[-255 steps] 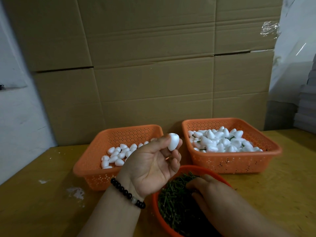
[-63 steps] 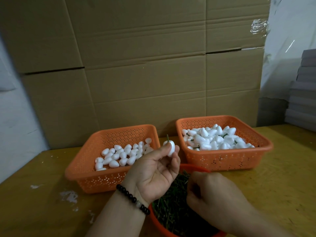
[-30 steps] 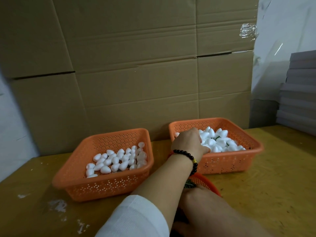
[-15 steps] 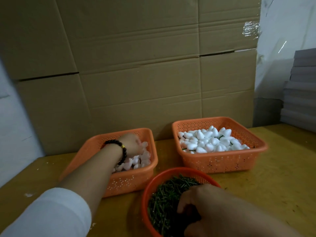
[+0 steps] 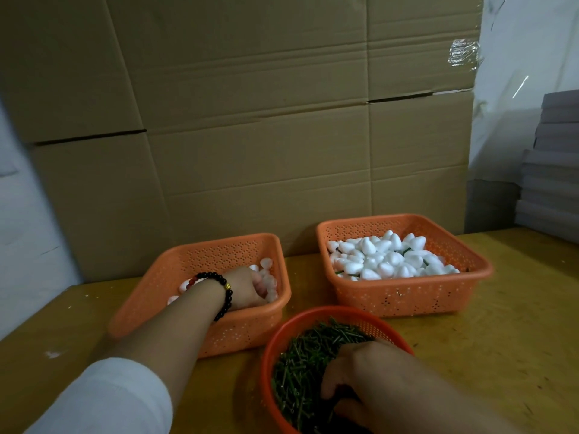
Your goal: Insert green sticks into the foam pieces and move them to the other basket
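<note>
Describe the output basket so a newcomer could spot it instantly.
Start at the cardboard wall behind the table; two orange square baskets stand before it. The output basket is the right one, piled high with foam pieces that show green sticks, while the left basket is sparser.

yellow table [image 5: 501, 355], cardboard sheets [image 5: 250, 120], grey stacked boards [image 5: 551, 170]

Head view (close) down over table [image 5: 501, 355]
</note>
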`<state>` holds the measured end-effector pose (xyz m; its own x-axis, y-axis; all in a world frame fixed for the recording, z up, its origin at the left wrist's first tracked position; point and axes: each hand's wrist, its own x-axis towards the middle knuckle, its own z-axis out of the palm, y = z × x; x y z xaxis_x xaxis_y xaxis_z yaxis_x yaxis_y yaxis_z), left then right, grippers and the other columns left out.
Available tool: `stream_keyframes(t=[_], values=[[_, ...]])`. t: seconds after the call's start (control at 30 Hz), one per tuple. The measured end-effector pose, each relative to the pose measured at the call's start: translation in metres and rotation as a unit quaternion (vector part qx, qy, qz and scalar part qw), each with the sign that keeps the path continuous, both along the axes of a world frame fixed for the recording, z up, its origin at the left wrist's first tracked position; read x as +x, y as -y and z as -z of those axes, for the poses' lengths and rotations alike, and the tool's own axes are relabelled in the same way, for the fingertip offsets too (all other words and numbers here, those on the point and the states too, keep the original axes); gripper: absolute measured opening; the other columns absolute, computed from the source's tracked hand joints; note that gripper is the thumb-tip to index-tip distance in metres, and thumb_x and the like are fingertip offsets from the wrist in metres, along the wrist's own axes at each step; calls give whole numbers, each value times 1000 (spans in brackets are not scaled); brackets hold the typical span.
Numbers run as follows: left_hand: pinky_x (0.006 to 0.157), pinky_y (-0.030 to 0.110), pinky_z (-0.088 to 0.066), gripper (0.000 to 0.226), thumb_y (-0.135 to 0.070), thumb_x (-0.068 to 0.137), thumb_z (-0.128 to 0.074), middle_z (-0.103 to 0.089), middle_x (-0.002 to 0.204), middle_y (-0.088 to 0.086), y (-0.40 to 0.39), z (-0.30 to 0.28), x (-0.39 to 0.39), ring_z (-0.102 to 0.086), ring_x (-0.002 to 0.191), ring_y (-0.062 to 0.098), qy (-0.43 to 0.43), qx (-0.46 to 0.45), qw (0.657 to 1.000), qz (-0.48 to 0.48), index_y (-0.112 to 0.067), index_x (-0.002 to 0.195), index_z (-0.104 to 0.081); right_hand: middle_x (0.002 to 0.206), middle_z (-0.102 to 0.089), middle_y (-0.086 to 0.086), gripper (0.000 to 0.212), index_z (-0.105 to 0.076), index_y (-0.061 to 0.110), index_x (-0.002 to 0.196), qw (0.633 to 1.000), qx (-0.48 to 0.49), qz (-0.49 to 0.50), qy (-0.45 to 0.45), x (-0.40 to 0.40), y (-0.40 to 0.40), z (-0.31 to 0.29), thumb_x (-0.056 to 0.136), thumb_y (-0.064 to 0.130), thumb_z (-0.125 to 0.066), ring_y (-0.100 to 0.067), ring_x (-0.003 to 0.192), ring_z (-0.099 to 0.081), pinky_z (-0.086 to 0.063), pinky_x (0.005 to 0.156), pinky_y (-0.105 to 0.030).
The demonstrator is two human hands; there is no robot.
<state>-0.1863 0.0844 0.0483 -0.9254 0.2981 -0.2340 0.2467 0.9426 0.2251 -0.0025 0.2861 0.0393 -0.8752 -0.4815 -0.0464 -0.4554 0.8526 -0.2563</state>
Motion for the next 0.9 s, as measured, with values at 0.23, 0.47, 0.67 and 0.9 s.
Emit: stream_keyframes(t=[0.23, 0.47, 0.67, 0.9], values=[[58, 8, -34, 19, -26, 91, -61, -49, 142, 4, -10, 2, 6, -57, 114, 17, -37, 57, 998, 7, -12, 99, -70, 115, -61, 12, 21, -64, 34, 112, 997, -38, 26, -65, -8, 2, 18, 94, 33, -53, -11, 106, -56, -36, 99, -22], [48, 15, -49, 22, -2, 78, -74, -55, 134, 10, -5, -4, 19, -64, 101, 17, -20, 296, 953, -60, -15, 92, -62, 117, -62, 13, 25, -64, 36, 113, 997, -30, 42, -54, -10, 0, 17, 93, 25, -53, -11, 108, -56, -38, 98, -22], [68, 33, -60, 27, 8, 75, -73, -69, 94, 9, -6, -12, 42, -70, 77, 16, -32, 508, 857, -75, -9, 93, -64, 116, -62, 15, 25, -65, 37, 112, 998, -32, 40, -46, -9, -1, 18, 92, 26, -54, -8, 107, -55, -38, 97, -21], [88, 48, -52, 31, 18, 75, -66, -66, 101, 19, -14, -11, 81, -63, 96, 31, -19, 697, 715, -59, -8, 91, -62, 114, -62, 16, 25, -65, 37, 112, 997, -38, 35, -60, -12, -1, 22, 91, 28, -54, -5, 104, -57, -37, 95, -17]])
